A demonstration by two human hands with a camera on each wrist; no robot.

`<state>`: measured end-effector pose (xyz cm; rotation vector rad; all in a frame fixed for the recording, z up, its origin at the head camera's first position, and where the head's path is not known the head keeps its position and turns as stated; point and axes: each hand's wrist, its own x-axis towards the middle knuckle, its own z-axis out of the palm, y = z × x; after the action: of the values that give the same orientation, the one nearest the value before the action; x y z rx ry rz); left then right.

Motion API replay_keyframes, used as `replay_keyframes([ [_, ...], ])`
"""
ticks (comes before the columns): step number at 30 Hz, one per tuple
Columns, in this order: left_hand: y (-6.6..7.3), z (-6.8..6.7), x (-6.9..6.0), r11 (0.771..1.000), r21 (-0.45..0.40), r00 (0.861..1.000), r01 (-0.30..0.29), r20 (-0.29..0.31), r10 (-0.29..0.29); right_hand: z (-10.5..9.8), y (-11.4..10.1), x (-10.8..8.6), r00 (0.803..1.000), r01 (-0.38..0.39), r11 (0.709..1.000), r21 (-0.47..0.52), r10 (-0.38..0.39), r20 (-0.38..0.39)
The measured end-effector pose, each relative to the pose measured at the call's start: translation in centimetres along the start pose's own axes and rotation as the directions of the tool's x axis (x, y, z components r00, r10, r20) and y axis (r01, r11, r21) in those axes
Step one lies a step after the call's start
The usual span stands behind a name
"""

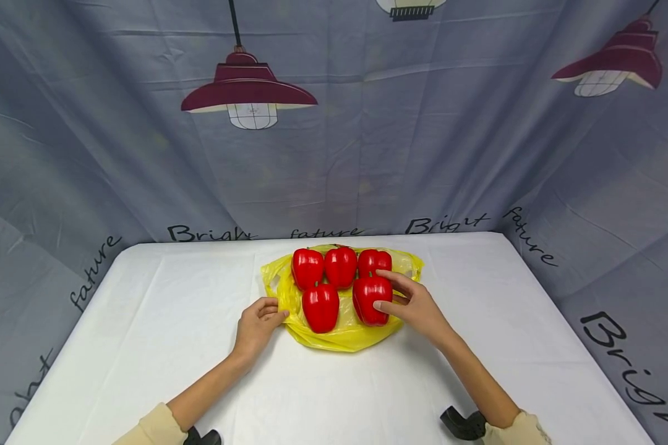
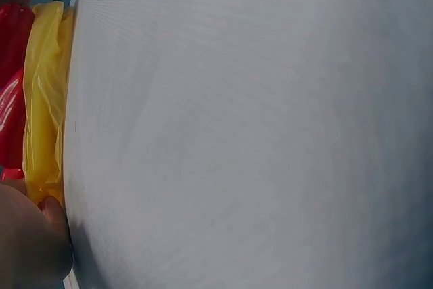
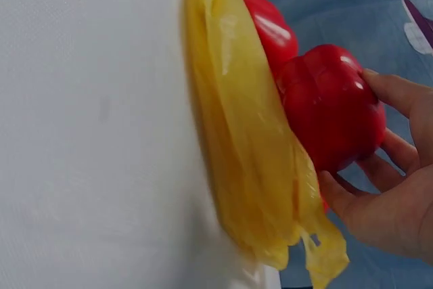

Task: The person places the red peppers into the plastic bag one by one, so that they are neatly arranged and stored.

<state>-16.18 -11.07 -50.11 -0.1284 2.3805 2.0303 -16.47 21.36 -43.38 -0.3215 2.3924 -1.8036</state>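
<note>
A yellow plastic bag (image 1: 347,340) lies flat on the table with several glossy red bell peppers on it. Three of them, including the middle back pepper (image 1: 341,267), form the back row. In front of these sit a left pepper (image 1: 320,308) and a right pepper (image 1: 370,301). My right hand (image 1: 421,307) grips the front right pepper between thumb and fingers; the right wrist view shows this pepper (image 3: 331,109) above the bag's edge. At the bag's left side, my left hand (image 1: 256,326) pinches the plastic between thumb and fingers.
The table (image 1: 189,309) has a white cover. Behind and beside it hangs a grey-blue curtain (image 1: 345,154) with printed lamps and lettering. Black straps, one a right wrist mount (image 1: 463,424), sit near both sleeves.
</note>
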Motion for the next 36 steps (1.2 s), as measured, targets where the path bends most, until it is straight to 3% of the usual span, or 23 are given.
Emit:
replay_keyframes([
  [8, 1.4, 0.1, -0.4, 1.000, 0.013, 1.000, 0.011, -0.002, -0.011, 1.1, 0.9, 0.6, 1.000, -0.027, 1.000, -0.009, 0.027, 0.005],
  [16, 0.1, 0.1, 0.2, 1.000, 0.003, 1.000, 0.020, -0.005, -0.020, 1.9, 1.2, 0.9, 0.998, -0.060, 0.996, -0.063, 0.060, -0.002],
  [20, 0.1, 0.2, 0.2, 1.000, 0.001, 1.000, 0.011, -0.003, -0.011, 2.3, 1.6, 1.0, 0.999, -0.039, 0.995, -0.091, 0.039, 0.001],
  [26, 2.9, 0.2, -1.3, 1.000, 0.004, 1.000, 0.009, -0.004, -0.009, 2.7, 2.0, 0.9, 1.000, 0.015, 0.976, -0.215, -0.019, -0.018],
  [29, 3.9, 0.1, -1.9, 1.000, 0.005, 1.000, -0.008, 0.003, 0.008, 2.7, 2.0, 0.8, 1.000, 0.007, 0.976, -0.219, -0.013, -0.026],
  [32, 3.7, 0.0, -1.8, 1.000, 0.009, 1.000, -0.011, 0.009, 0.011, 2.7, 2.0, 0.8, 1.000, -0.003, 0.978, -0.210, -0.003, -0.028],
  [36, 1.9, 0.1, -0.8, 1.000, 0.010, 1.000, 0.008, 0.005, -0.008, 2.7, 2.1, 0.9, 0.999, 0.025, 0.975, -0.223, -0.030, -0.018],
])
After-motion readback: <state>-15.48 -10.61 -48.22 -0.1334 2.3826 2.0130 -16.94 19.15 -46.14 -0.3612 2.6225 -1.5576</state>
